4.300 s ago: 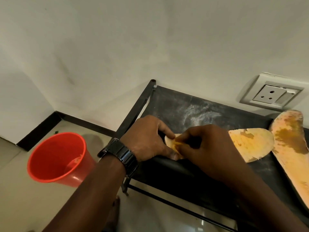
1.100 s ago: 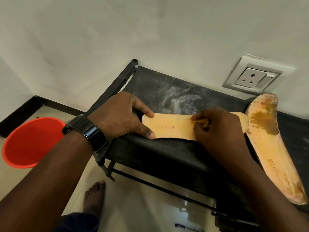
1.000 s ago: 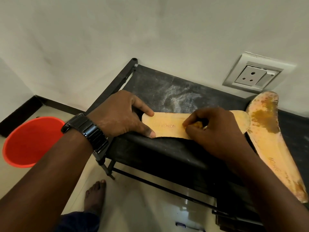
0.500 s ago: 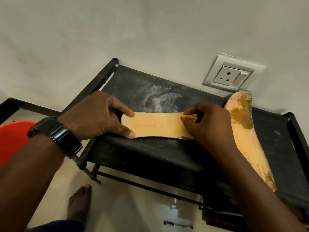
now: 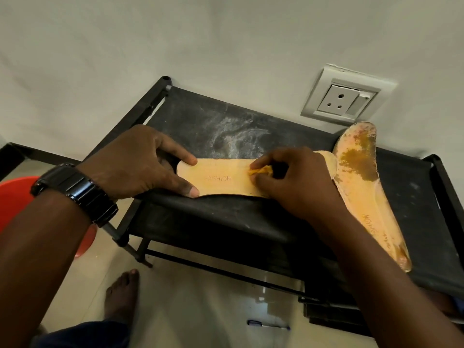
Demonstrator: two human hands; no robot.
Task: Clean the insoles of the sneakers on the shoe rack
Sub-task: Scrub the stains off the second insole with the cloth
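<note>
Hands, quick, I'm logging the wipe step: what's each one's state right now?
Left hand: holds the front insole at its heel end, between thumb and forefinger.
Right hand: pinches a small yellow cloth against that insole.

The word "FASHION" is stamped on the flat insole (image 5: 221,178). The stained insole (image 5: 361,187) carries the same word, only partly readable.

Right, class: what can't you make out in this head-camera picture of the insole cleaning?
Head view:
- nearer insole: forepart mostly covered by the right hand.
- cloth: mostly buried under that hand's fingers.
- red bucket: cut off by the left edge, crossed by the left forearm; contents unseen.
- sneakers: none visible.
</note>
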